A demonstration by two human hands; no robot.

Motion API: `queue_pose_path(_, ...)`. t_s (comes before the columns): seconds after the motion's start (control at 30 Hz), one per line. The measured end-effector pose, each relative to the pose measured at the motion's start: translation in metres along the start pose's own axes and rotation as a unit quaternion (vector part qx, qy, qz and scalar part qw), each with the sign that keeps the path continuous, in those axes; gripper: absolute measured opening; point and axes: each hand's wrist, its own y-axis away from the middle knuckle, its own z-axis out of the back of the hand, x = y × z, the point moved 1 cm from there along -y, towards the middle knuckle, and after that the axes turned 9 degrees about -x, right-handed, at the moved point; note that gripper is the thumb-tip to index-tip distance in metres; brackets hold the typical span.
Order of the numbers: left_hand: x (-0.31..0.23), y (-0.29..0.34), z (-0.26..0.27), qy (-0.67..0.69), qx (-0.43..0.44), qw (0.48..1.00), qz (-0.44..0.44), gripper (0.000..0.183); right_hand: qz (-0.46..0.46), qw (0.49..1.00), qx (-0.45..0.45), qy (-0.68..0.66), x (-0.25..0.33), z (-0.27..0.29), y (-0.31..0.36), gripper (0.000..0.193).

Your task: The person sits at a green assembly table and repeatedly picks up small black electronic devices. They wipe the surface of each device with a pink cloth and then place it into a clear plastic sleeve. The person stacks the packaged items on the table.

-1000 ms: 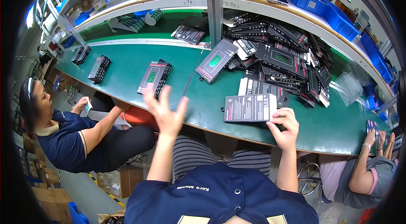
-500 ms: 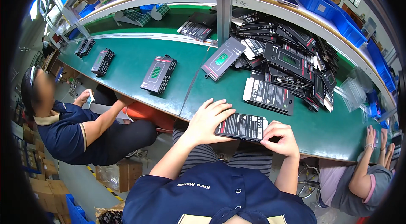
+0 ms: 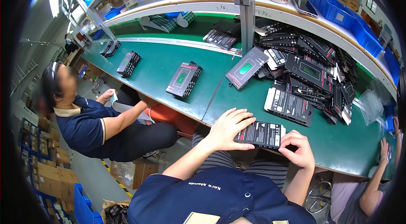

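Farthest to my left, a co-worker sits by the counter with a pale sheet in hand; past them a far pair of small stacks, a middle stack and a nearest stack stand well apart, all of dark boxes. Next comes my left grip, spread moderately wide and holding the left end of the black box, fingers over its far side, thumb along its near side. A lone box with a green print lies farther back. The black box is right in front of me at the counter's near edge, printed side up; whether it rests there or hangs in my hands I can't tell. At its right end shows a pale strip, perhaps a flap, and there my right grip is drawn nearly together, thumb and curled fingers on the corner. I take the step in hand to be working that end of the box; the next move, I judge, calls for a steady left hold while the right fingertips press evenly, without creasing the card. Beyond, to the right, spreads the loose pile of similar boxes
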Motion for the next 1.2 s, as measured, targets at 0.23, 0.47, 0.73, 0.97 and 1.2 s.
queue_pose_path(0.23, 0.0021, -0.0012, 0.0016, 0.045, -0.005, 0.999, 0.010, 0.081, -0.010, 0.999, 0.039, -0.015, 0.0024, 0.0037, 0.0008, 0.010)
queue_pose_path(0.47, 0.0032, -0.0022, 0.0009, 0.044, 0.005, 0.999, -0.008, 0.074, -0.031, 0.999, 0.012, -0.012, 0.0005, 0.0020, 0.0041, 0.014)
queue_pose_path(0.73, 0.0030, -0.0027, 0.0013, 0.036, 0.001, 0.999, -0.007, 0.073, -0.059, 0.997, -0.046, -0.005, 0.0019, -0.0010, 0.0008, 0.020)
queue_pose_path(0.97, 0.0016, -0.0043, 0.0032, 0.044, 0.002, 0.999, -0.006, 0.073, -0.070, 0.997, -0.035, -0.004, -0.0037, -0.0006, 0.0055, 0.018)
queue_pose_path(1.2, 0.0013, -0.0029, 0.0016, 0.039, -0.008, 0.999, -0.004, 0.072, -0.057, 0.997, -0.042, -0.010, -0.0038, -0.0020, 0.0051, 0.020)
